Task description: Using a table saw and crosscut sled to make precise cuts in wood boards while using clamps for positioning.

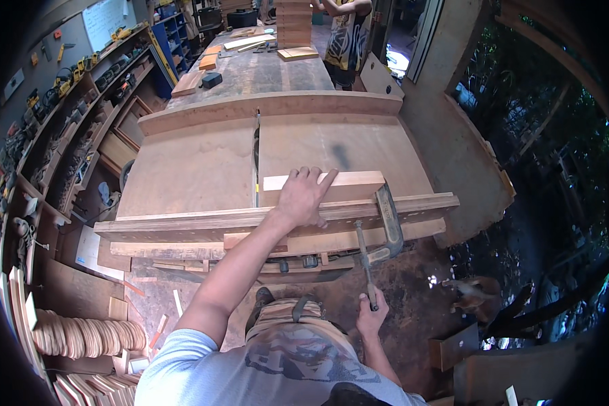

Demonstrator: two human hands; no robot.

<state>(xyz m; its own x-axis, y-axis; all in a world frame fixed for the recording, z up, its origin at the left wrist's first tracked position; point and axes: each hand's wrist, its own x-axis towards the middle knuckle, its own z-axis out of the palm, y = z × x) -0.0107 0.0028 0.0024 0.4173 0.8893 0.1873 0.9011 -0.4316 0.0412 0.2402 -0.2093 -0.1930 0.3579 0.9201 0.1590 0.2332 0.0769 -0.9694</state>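
Block (356,181), one straight-edged piece of pale wood, lies just beyond the near fence (183,220), to the right of one narrow slot (256,159) in the plywood tabletop (189,162). Two wooden fences cross this surface: the near one is layered, with small holes dotting its side; the far one (271,107) is plainer. One metal clamp (392,220), C-shaped with a long rod (365,260), reaches over the near fence at the block's right end. Of two bare hands, the left hand (303,197) is clasped across block and fence, fingers over the wood, thumb nearer; the right hand (374,310) is closed around the rod's lower end.
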